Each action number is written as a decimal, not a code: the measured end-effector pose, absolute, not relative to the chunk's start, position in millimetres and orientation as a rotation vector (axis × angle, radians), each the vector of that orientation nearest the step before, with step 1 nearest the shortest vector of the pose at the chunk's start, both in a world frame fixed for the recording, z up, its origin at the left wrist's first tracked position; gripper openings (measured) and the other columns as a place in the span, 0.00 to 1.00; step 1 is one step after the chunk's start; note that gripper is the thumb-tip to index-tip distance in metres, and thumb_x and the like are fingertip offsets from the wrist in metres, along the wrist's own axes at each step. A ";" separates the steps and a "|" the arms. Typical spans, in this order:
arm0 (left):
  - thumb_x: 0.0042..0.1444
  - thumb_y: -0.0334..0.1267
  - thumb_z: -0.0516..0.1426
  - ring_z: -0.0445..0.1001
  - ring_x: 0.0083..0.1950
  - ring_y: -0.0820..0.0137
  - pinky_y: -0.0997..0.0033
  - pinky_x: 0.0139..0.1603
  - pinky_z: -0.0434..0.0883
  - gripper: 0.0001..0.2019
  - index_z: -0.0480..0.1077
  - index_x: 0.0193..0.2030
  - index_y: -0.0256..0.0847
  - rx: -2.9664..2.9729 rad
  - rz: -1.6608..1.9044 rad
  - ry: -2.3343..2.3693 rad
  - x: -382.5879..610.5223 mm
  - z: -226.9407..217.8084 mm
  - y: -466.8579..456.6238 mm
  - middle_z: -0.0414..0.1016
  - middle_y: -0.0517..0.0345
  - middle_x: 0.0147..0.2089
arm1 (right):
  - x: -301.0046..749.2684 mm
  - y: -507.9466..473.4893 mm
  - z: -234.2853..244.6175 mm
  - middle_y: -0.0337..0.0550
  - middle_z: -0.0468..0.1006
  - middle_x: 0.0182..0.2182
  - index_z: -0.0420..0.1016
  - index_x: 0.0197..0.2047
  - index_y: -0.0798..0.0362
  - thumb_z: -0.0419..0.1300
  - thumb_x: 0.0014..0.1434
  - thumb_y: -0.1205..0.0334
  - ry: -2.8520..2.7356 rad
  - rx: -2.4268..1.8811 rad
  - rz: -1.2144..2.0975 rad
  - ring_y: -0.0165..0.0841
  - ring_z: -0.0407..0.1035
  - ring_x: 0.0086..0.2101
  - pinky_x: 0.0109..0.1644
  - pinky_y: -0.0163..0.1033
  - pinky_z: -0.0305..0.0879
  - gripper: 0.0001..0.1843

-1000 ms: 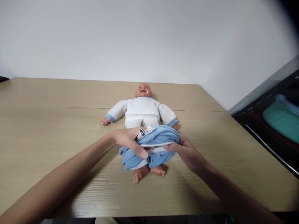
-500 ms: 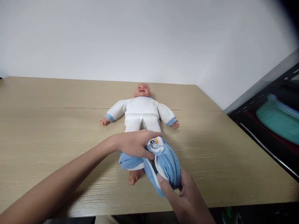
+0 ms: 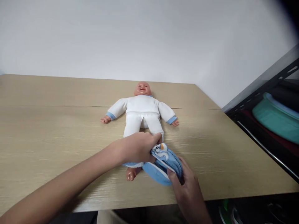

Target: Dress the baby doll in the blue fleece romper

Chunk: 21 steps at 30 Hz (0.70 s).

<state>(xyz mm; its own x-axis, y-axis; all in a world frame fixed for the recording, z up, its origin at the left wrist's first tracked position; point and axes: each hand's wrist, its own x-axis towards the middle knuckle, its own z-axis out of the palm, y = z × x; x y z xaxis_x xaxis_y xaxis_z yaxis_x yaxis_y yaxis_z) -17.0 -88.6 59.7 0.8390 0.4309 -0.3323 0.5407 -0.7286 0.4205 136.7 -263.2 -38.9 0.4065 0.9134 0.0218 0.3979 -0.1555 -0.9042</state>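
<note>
A baby doll (image 3: 142, 107) in a white suit with blue cuffs lies on its back on the wooden table (image 3: 46, 130), head away from me. A blue fleece garment (image 3: 163, 163) with white trim and a cartoon patch is bunched around its lower legs. My left hand (image 3: 137, 147) grips the top of the garment over the doll's shins. My right hand (image 3: 184, 182) holds its lower edge near the table's front edge. One bare doll foot (image 3: 130, 174) sticks out below; the other is hidden.
A white wall stands behind the table. At the right is a dark metal shelf (image 3: 263, 124) holding a teal folded item (image 3: 277, 119). The table's front edge runs just below my hands.
The blue garment has slid from the doll's waist down to its ankles. Both hands came toward me with it, the right hand dropping to the front edge, and the doll's white trousers are uncovered.
</note>
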 end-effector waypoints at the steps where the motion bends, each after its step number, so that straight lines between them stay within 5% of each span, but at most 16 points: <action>1: 0.58 0.39 0.64 0.78 0.42 0.54 0.62 0.38 0.67 0.20 0.67 0.56 0.45 2.497 -0.289 0.709 -17.2 59.2 -88.1 0.77 0.54 0.40 | 134.7 -262.0 -36.0 0.50 0.83 0.49 0.81 0.53 0.52 0.60 0.67 0.52 -1.124 -1.732 0.734 0.45 0.78 0.48 0.52 0.43 0.75 0.18; 12: 0.55 0.36 0.66 0.79 0.48 0.58 0.65 0.43 0.69 0.26 0.64 0.59 0.46 2.361 -0.186 0.652 -22.8 51.8 -86.1 0.79 0.56 0.47 | 132.3 -256.5 -32.5 0.44 0.84 0.40 0.82 0.48 0.51 0.60 0.55 0.58 -1.082 -1.784 0.831 0.44 0.78 0.40 0.48 0.44 0.73 0.18; 21: 0.52 0.50 0.67 0.78 0.47 0.49 0.59 0.42 0.69 0.26 0.65 0.53 0.40 2.606 -0.107 0.833 -28.0 40.7 -91.9 0.79 0.48 0.43 | 132.2 -256.2 -33.4 0.47 0.88 0.42 0.85 0.51 0.53 0.63 0.57 0.55 -1.022 -1.788 0.845 0.48 0.81 0.45 0.51 0.48 0.78 0.21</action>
<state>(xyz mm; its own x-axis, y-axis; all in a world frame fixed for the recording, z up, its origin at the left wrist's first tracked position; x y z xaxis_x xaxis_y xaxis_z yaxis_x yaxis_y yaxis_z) -28.0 -91.9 40.7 0.8194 0.5407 -0.1905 0.5712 -0.7420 0.3509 132.2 -256.2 -33.4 0.4291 0.8944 -0.1261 0.2924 -0.2697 -0.9175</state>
